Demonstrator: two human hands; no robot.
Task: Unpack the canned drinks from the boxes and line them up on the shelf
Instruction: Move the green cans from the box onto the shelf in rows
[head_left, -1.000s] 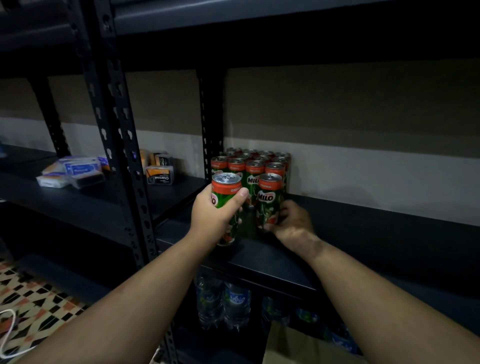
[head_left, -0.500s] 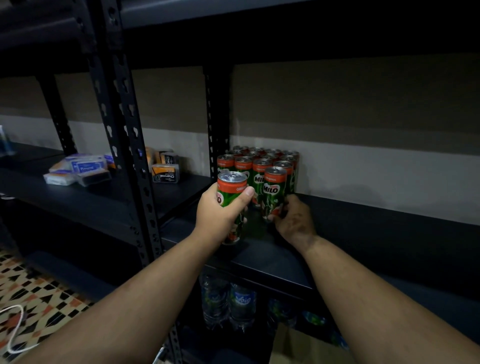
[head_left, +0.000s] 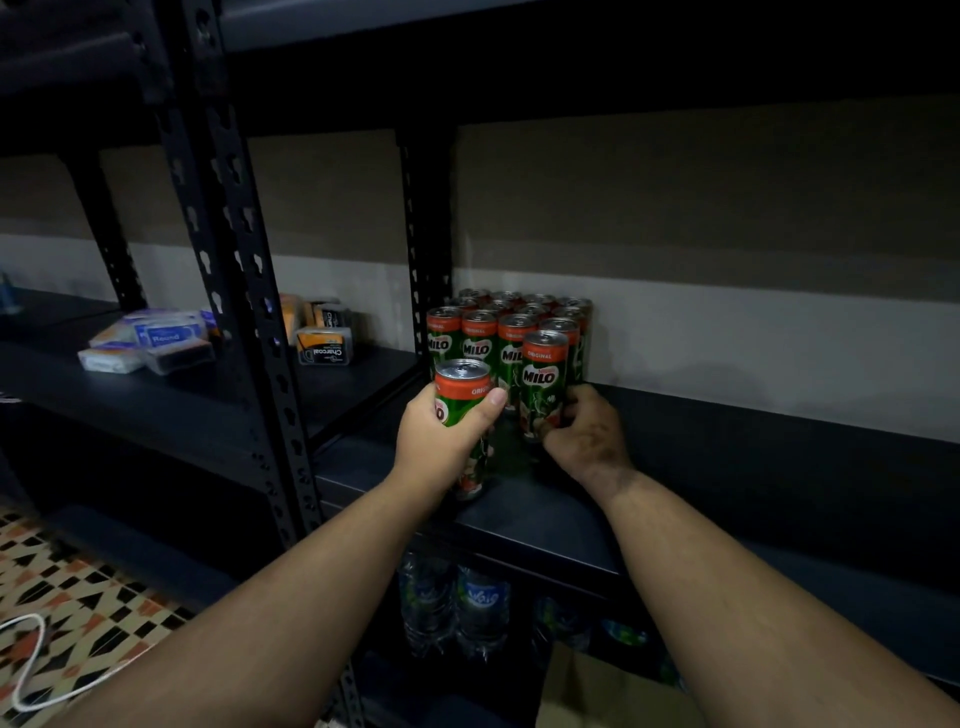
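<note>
Fingers (head_left: 491, 399) of the left hand (head_left: 441, 441) wrap closed around a tall, slim green-and-red Milo drink can (head_left: 464, 415), the thumb pressed across its front just below the red band. That can stands upright at the front of the dark metal shelf board (head_left: 727, 467); whether its base rests on the board or hangs just above it cannot be told, since the lower part is in shadow. The right hand (head_left: 587, 434) curls around the lower half of a second green-and-red Milo can (head_left: 543, 382), fingertips pressed to its side and palm behind it; this can stands on the board, right against the front row of the block of matching Milo cans (head_left: 511, 325). That block sits several rows deep in the left rear corner of the bay, close to the pale wall and beside the perforated black upright post (head_left: 426, 249). The held can is just left and in front of the second one, a narrow dark gap between them.

On the neighbouring shelf to the left lie small boxes, one labelled Charcoal (head_left: 324, 348), and flat white-and-blue packets (head_left: 150, 338). Clear plastic water bottles (head_left: 480, 603) stand on the level below, near a brown cardboard box (head_left: 597, 691). A white cord (head_left: 31, 660) trails over the patterned tile floor (head_left: 78, 582).
</note>
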